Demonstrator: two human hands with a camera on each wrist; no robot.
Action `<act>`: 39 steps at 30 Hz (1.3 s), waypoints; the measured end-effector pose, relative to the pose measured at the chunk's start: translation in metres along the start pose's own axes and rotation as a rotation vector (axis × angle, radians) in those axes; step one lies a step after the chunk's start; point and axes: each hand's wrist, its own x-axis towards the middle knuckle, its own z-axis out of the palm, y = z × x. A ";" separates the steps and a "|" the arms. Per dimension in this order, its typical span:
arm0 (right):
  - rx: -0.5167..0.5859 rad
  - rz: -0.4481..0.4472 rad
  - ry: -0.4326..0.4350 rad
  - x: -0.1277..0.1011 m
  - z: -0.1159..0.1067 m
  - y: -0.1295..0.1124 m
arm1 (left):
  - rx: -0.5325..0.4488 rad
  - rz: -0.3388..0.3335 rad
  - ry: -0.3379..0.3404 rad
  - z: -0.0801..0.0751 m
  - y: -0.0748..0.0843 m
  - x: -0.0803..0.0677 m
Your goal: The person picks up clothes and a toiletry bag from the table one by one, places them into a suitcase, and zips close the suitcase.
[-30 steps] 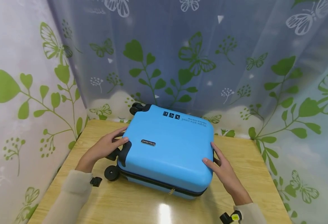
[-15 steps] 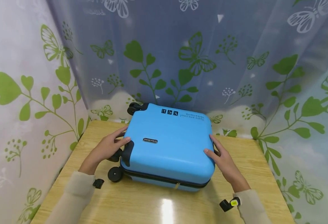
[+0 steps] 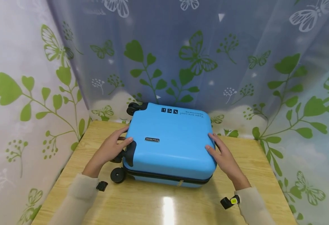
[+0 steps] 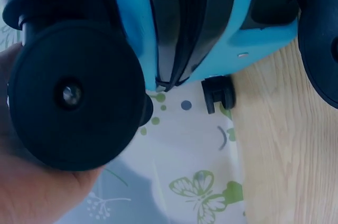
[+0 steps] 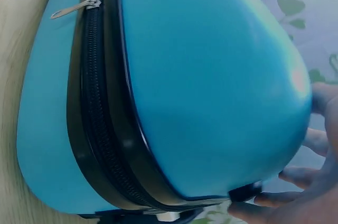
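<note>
A light-blue hard-shell suitcase (image 3: 170, 134) lies flat on a wooden table, its wheels toward the left. My left hand (image 3: 112, 148) grips its wheeled end, thumb on the top shell beside the black corner guard. In the left wrist view a black wheel (image 4: 74, 97) covers much of that hand. At the opposite end my right hand (image 3: 223, 156) holds the rounded edge, thumb on top and fingers down the side. The right wrist view shows those fingers (image 5: 301, 176) against the end of the shell. A zipper with a metal pull (image 5: 74, 8) runs round the side facing me.
The table (image 3: 136, 206) has pale wood grain and reaches back to a curtain (image 3: 164, 56) with butterfly and leaf prints. Similar printed fabric (image 3: 35, 125) hangs on the left and right sides. The suitcase's far edge lies close to the back curtain.
The suitcase has turned slightly on the table, its right front corner moving away from me, and its near wheel has shifted right. Both hands have moved along with it, keeping their places.
</note>
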 end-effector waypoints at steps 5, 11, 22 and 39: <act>-0.207 -0.157 0.029 -0.019 0.004 -0.008 | 0.016 0.049 0.042 0.002 0.006 -0.002; -0.340 -0.213 -0.003 -0.039 0.009 -0.015 | 0.060 0.125 0.101 0.004 0.016 -0.006; -0.388 -0.199 0.015 -0.052 0.015 -0.013 | 0.317 0.231 0.124 0.020 0.060 -0.027; -0.375 -0.218 0.034 -0.054 0.018 -0.007 | 0.266 0.395 -0.003 0.060 0.090 -0.049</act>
